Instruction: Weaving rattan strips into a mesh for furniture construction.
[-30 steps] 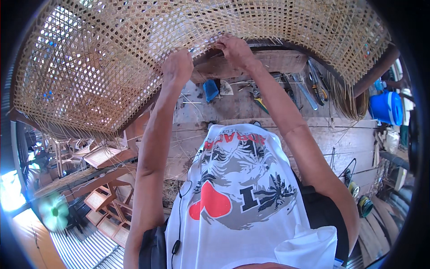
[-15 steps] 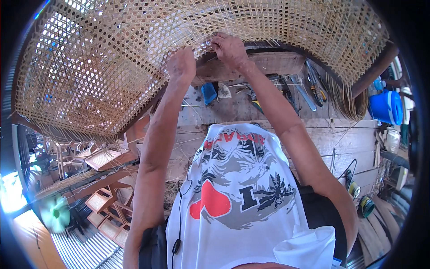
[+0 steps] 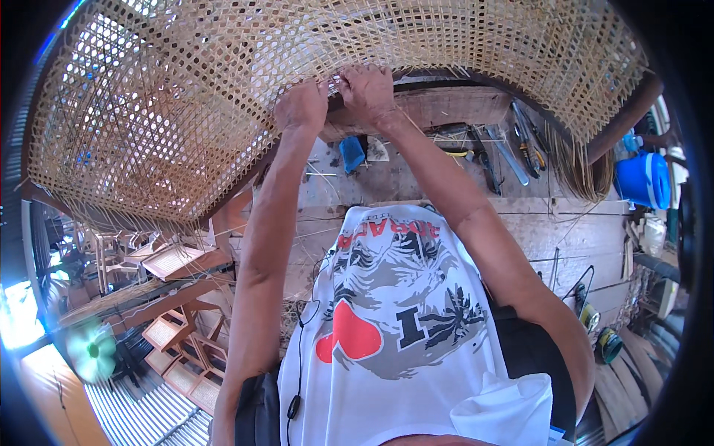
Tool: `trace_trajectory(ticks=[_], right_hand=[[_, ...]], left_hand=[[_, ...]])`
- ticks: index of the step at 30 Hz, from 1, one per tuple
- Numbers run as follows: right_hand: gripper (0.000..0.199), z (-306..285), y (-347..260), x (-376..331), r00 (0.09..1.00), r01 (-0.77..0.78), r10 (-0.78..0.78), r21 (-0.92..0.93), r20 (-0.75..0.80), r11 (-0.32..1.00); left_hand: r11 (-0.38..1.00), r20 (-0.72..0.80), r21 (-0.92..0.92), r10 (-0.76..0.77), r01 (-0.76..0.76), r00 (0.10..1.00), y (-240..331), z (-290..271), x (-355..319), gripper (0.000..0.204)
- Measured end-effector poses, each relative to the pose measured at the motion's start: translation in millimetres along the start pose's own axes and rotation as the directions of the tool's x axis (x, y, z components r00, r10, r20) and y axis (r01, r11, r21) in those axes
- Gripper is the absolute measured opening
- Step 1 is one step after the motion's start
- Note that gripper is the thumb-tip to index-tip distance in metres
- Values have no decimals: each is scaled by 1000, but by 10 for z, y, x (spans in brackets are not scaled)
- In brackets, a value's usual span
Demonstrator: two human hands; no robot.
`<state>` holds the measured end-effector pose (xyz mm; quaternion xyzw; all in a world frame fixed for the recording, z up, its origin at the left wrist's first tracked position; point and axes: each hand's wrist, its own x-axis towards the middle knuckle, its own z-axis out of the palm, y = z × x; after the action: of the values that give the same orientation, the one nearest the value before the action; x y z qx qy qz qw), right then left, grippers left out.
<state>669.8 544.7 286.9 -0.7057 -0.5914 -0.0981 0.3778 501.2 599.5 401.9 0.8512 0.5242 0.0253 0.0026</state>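
Note:
A wide curved panel of woven cane webbing (image 3: 461,44) fills the upper part of the view, stretched over a dark wooden frame (image 3: 627,123). Loose cane ends stick out along its lower border. Both my hands are at the middle of the near rim, close together. My left hand (image 3: 301,106) is closed, its fingers curled at the webbing's edge; what lies between them is hidden. Beside it my right hand (image 3: 367,93) has its fingers bent over the edge of the weave, with the thumb side toward the left hand. Any strand in its grip is too small to make out.
Under the panel a wooden bench (image 3: 446,204) holds a blue block (image 3: 352,154), pliers (image 3: 526,145) and a flat metal tool (image 3: 509,157). A bundle of cane strands (image 3: 584,167) hangs at the right, near a blue bucket (image 3: 643,178). Wooden chair frames (image 3: 167,331) and a fan (image 3: 93,349) stand lower left.
My right hand has come slightly down and left, nearer my left hand, and its fingers now lie bent over the rim. The left hand stays almost in place.

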Motion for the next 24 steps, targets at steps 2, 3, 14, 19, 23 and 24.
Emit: trace_trajectory(ticks=[2,3,14,19,23,24], right_hand=[[33,50,51,-61,999,4,2,-146,42,989],[33,76,62,-105,999,-3,9,-147,40,989],[23,-911,-1294,261,953,230,-298,516,52,825],[17,-622,-316,220,966,221,-257,447,20,867],[18,-410,195,116,1000,22,-27,360,9,933],[20,-354,294,98,1000,-3,-2,345,14,938]], left_hand=[[999,-36,30,38,-37,999,-280,-141,-39,60],[996,-71,61,71,-66,995,-479,-289,-123,60],[987,-275,-73,115,-140,955,-1110,-1205,-1106,49],[995,-146,-94,8,-22,989,-577,-901,-626,41],[978,-207,-120,142,-169,968,-557,-313,-205,38],[977,-166,-112,163,-183,973,-452,-278,-171,36]])
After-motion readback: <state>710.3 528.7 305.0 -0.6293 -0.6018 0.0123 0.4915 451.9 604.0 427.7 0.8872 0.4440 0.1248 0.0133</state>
